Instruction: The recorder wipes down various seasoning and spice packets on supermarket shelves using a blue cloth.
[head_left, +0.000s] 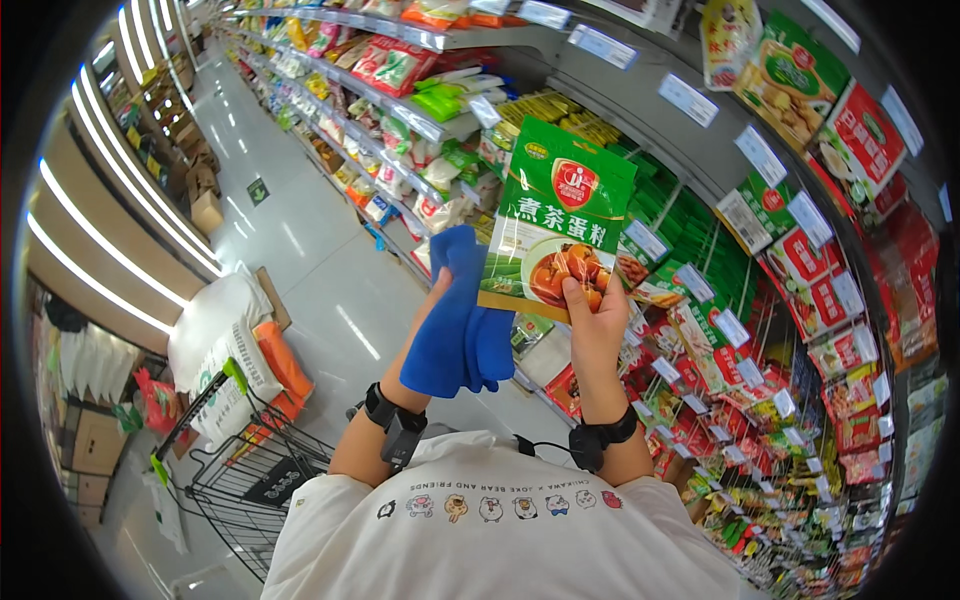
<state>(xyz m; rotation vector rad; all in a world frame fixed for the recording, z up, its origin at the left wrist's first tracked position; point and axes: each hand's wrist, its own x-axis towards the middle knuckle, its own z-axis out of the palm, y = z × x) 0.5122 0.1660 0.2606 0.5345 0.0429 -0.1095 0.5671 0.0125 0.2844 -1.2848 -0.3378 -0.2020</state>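
Observation:
My right hand (600, 311) grips the lower right corner of a green and white seasoning packet (559, 217), thumb on its front over a picture of brown eggs in a bowl. The packet is held up in front of the store shelves, its printed face towards me. A folded blue cloth (457, 322) is in my left hand (442, 281), just left of the packet; most of the fingers are hidden behind the cloth. The cloth's upper right part lies close to the packet's lower left edge; I cannot tell whether they touch.
A black wire shopping cart (240, 472) with green handle ends stands at the lower left, near stacked white sacks (232, 375). Hanging packets (802, 285) and price tags fill the right side. Shelves of bagged goods (394, 64) run along the aisle floor (300, 217).

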